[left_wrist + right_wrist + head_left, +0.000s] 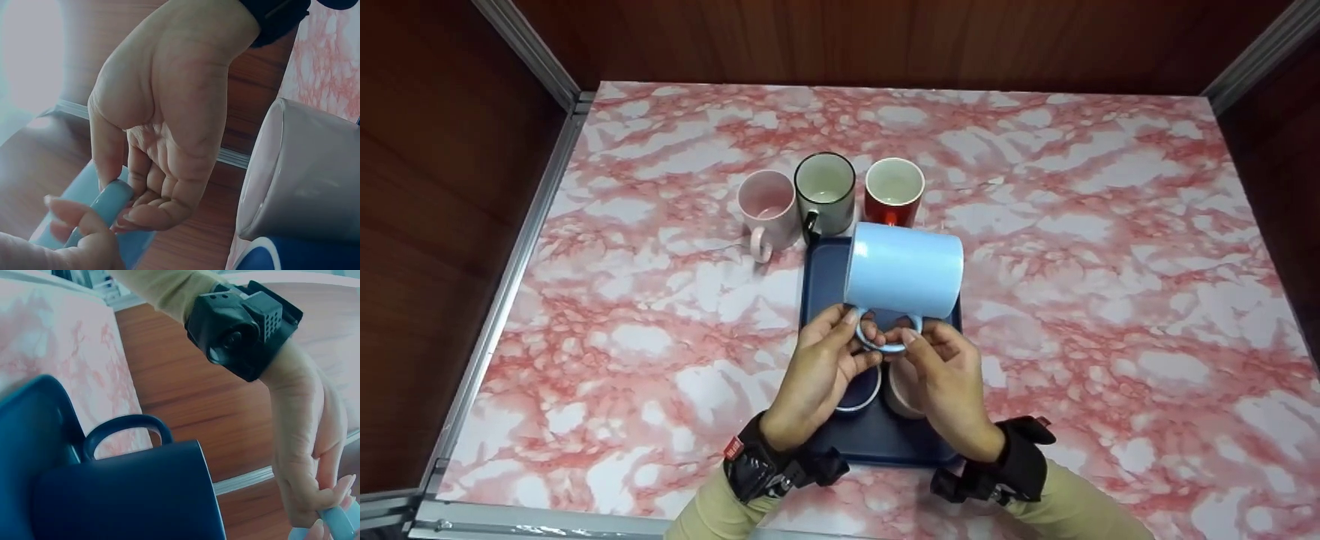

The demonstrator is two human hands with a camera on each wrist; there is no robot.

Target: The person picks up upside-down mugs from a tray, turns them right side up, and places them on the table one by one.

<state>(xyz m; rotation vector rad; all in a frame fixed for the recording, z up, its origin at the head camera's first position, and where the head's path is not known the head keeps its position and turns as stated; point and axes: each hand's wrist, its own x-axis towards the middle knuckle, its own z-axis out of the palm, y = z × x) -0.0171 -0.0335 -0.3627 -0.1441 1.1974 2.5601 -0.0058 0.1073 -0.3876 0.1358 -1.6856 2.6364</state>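
Note:
A light blue mug is held on its side over the dark blue tray, its handle turned toward me. My left hand pinches the left part of that handle between thumb and fingers. On the handle's other part, the fingers and thumb of my right hand grip too. Below the hands, a dark blue mug and a pale pinkish mug are on the tray, partly covered by the hands in the head view.
Beyond the tray stand a pink mug, a pale mug with a black rim and handle, and a red mug with a white inside. Wooden panels border the marbled table at the back and sides.

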